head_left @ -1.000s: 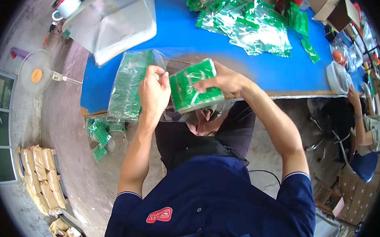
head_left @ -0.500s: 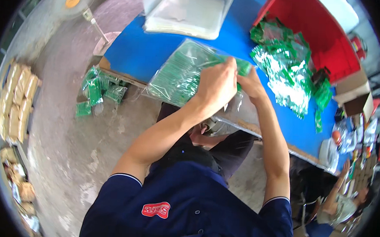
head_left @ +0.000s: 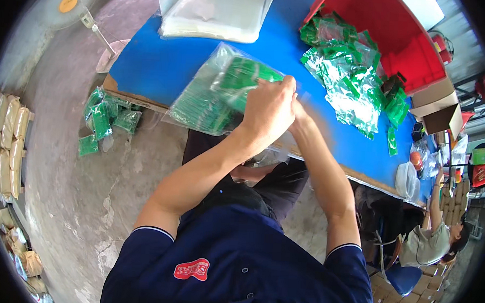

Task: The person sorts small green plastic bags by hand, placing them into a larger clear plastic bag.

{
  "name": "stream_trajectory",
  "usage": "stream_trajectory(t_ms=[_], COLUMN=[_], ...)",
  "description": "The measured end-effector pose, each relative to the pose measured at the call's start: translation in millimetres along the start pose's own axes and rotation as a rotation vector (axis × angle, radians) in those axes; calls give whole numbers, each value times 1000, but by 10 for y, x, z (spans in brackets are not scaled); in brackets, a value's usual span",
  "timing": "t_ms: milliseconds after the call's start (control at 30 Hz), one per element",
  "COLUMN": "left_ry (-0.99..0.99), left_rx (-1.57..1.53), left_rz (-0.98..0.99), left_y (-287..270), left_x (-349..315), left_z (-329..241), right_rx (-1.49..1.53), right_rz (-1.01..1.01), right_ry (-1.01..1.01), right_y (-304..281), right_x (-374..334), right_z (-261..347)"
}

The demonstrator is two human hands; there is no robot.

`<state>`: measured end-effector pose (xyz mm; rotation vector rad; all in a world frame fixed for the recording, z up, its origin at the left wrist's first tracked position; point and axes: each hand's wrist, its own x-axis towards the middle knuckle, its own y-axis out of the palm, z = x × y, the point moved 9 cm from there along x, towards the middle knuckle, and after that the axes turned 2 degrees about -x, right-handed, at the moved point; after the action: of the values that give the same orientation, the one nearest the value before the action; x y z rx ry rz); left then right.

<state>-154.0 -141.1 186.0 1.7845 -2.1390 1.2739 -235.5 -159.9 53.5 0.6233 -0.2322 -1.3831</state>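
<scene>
My left hand is closed at the near side of a bunch of green-and-clear plastic packets, its thumb and fingertips pressed together. These packets lie over a large clear plastic bag with rows of green packets showing inside. The bag rests at the table's near edge and hangs slightly over it. Close against the left hand, my right hand has its fingers curled in and mostly hidden; what they grip cannot be made out. Loose green-and-clear packets spill in a heap on the right.
The blue table carries a stack of clear bags, a tipped red bin, a cardboard box and a clear plastic tub. Filled green bags lie on the floor at left, near a fan. Another person sits at right.
The green packets at my left hand now lie farther left, over the large bag. My right hand has drawn closer behind the left. The whole view has shifted a little.
</scene>
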Motion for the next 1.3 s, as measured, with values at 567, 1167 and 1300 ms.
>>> stream_trajectory(t_ms=[567, 1167, 1300], left_ry=[-648, -175, 53], left_rx=[-1003, -163, 307], left_rz=[331, 795, 757], left_y=[-419, -375, -283], left_x=[-103, 119, 173], left_z=[2478, 1837, 1625], right_rx=[-840, -937, -680], right_rz=[-491, -426, -110], right_ry=[162, -206, 104], right_y=[-66, 446, 20], right_x=[471, -155, -925], right_z=[55, -276, -238])
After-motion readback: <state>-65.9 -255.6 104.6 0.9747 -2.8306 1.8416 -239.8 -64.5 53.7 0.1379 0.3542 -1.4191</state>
